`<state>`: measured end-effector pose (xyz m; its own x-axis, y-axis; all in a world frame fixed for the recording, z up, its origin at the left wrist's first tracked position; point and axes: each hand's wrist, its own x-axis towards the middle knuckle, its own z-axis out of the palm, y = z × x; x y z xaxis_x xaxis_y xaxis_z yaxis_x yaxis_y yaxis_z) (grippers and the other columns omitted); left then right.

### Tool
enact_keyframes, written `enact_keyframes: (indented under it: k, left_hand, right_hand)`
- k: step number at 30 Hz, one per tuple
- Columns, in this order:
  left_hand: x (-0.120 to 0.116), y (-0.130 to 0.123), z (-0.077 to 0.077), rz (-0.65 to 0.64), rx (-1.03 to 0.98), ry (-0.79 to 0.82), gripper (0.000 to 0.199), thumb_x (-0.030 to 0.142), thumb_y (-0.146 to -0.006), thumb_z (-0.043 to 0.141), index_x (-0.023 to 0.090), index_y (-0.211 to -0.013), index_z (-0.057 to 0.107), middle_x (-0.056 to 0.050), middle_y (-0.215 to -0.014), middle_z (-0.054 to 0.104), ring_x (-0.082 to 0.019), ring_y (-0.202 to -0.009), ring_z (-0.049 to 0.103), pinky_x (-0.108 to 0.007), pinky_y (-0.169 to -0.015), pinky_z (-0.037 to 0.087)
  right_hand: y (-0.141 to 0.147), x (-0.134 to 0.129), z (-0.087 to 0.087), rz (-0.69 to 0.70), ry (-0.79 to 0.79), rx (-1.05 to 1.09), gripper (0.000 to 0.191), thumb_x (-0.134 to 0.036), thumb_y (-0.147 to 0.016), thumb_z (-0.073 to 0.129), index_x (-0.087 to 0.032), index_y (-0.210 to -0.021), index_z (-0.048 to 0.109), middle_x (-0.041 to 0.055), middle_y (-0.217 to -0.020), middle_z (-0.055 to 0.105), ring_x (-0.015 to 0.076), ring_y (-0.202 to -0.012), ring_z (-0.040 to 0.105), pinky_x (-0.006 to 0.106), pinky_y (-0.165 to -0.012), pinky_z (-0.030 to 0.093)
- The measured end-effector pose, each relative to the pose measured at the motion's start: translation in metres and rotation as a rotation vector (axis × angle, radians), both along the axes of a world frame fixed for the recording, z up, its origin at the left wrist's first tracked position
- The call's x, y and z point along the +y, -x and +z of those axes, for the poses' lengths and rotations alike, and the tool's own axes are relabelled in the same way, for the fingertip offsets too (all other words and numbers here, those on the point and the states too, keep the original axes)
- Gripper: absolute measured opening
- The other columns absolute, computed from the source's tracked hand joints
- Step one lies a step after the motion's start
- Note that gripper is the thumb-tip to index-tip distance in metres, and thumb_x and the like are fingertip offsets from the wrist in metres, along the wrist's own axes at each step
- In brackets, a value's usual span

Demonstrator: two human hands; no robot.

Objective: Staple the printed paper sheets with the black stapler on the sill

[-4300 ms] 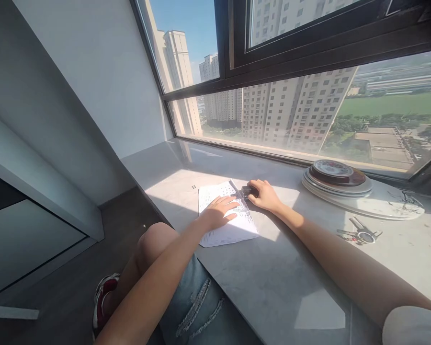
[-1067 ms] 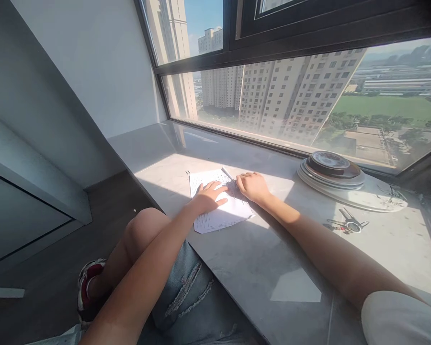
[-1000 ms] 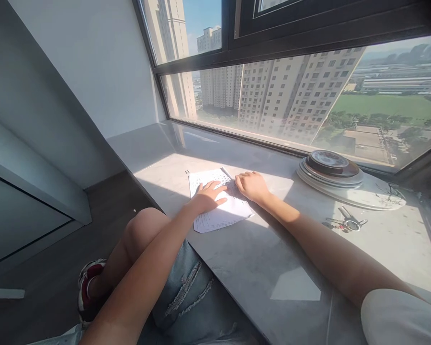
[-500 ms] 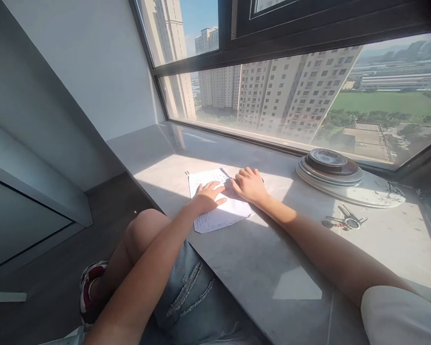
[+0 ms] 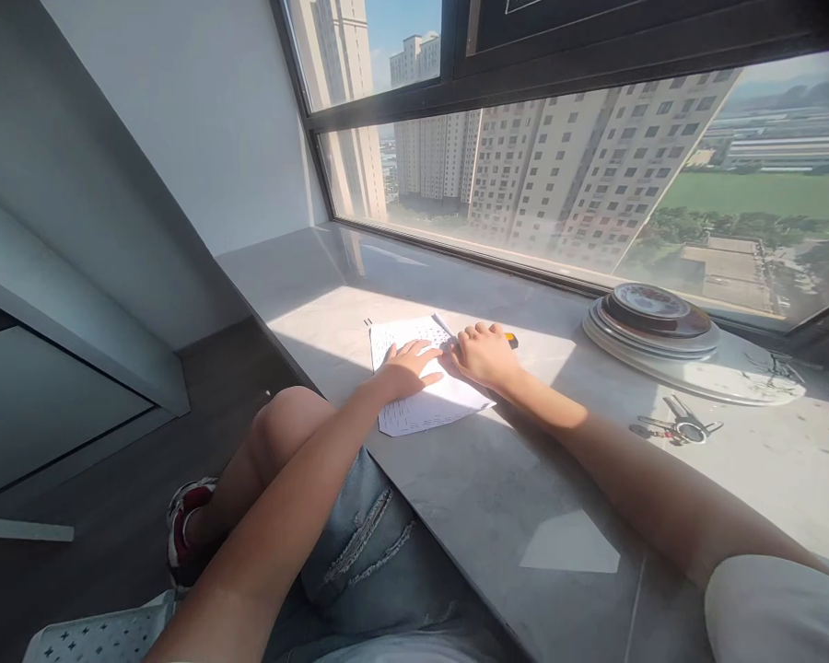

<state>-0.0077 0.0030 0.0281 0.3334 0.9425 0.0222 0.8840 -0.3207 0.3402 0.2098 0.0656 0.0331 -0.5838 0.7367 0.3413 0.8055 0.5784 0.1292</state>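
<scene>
The left hand (image 5: 407, 368) lies spread on white printed paper (image 5: 438, 405), probably light and bendable, best pressed mid-sheet, while the right hand (image 5: 484, 354) encloses a yellow-black tool (image 5: 512, 341).

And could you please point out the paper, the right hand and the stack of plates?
Paper (image 5: 445, 400): head view, lower part of the sheet.
Right hand (image 5: 485, 355): head view, back of the hand.
Stack of plates (image 5: 652, 301): head view, face of the top plate.

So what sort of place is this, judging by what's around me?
Probably a room high in an apartment building: a dark-framed window faces neighbouring high-rise towers and looks down on treetops, while stacked plates on the ledge suggest a home.
</scene>
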Motion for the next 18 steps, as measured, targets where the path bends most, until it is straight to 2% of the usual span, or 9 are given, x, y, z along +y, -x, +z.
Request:
enact_keyframes:
  k: [5,8,11,13,15,16,18]
  left_hand:
    - [0.0,-0.001,-0.001,0.038,-0.065,-0.004,0.053,0.048,-0.104,0.058,0.032,-0.155,0.059,-0.008,-0.175,0.044,-0.036,-0.163,0.035,-0.066,-0.136,0.012]
    - [-0.001,0.0,-0.002,0.037,-0.051,-0.011,0.053,0.049,-0.105,0.056,0.032,-0.155,0.058,-0.008,-0.175,0.045,-0.035,-0.164,0.035,-0.064,-0.137,0.012]
    - [-0.001,0.001,-0.002,0.036,-0.049,0.0,0.055,0.052,-0.107,0.051,0.034,-0.159,0.053,-0.007,-0.178,0.041,-0.034,-0.166,0.032,-0.066,-0.137,0.01]
    - [-0.001,0.002,-0.002,0.035,-0.052,0.01,0.056,0.054,-0.107,0.05,0.034,-0.159,0.052,-0.007,-0.179,0.039,-0.034,-0.167,0.029,-0.068,-0.137,0.009]
    - [0.0,0.001,-0.002,0.034,-0.055,0.017,0.056,0.054,-0.106,0.05,0.034,-0.158,0.054,-0.007,-0.179,0.039,-0.034,-0.167,0.029,-0.069,-0.137,0.009]
    - [0.0,0.001,-0.002,0.035,-0.058,0.022,0.055,0.053,-0.106,0.051,0.035,-0.158,0.054,-0.007,-0.179,0.039,-0.034,-0.168,0.029,-0.069,-0.137,0.009]
    - [0.001,0.0,-0.001,0.039,-0.07,0.033,0.055,0.052,-0.105,0.054,0.035,-0.158,0.055,-0.007,-0.179,0.039,-0.035,-0.168,0.028,-0.069,-0.137,0.007]
  right_hand:
    - [0.004,-0.009,-0.002,0.014,-0.01,-0.047,0.049,-0.035,-0.112,0.036,-0.007,-0.111,0.077,0.0265,-0.111,0.075,0.0363,-0.102,0.06,0.047,-0.09,0.035]
    - [0.003,-0.006,0.0,0.041,0.009,-0.005,0.045,-0.035,-0.111,0.038,-0.01,-0.109,0.076,0.0236,-0.109,0.075,0.0344,-0.102,0.061,0.046,-0.092,0.036]
    - [-0.009,0.008,0.006,0.076,0.091,0.155,0.04,-0.044,-0.11,0.044,-0.015,-0.11,0.073,0.018,-0.109,0.076,0.0309,-0.102,0.064,0.041,-0.09,0.041]
    - [-0.026,0.021,0.01,0.209,0.175,0.239,0.042,-0.054,-0.108,0.051,-0.018,-0.113,0.071,0.0148,-0.11,0.076,0.0285,-0.099,0.065,0.039,-0.09,0.044]
    - [-0.047,0.033,0.012,0.401,0.277,0.266,0.051,-0.068,-0.102,0.06,-0.02,-0.114,0.07,0.0123,-0.108,0.076,0.027,-0.096,0.066,0.039,-0.092,0.046]
    - [-0.057,0.038,0.013,0.459,0.322,0.29,0.057,-0.074,-0.097,0.066,-0.02,-0.113,0.071,0.0116,-0.106,0.076,0.027,-0.095,0.067,0.04,-0.093,0.048]
    - [-0.074,0.048,0.013,0.484,0.409,0.383,0.067,-0.082,-0.087,0.073,-0.021,-0.113,0.073,0.012,-0.107,0.077,0.0282,-0.096,0.069,0.042,-0.093,0.051]
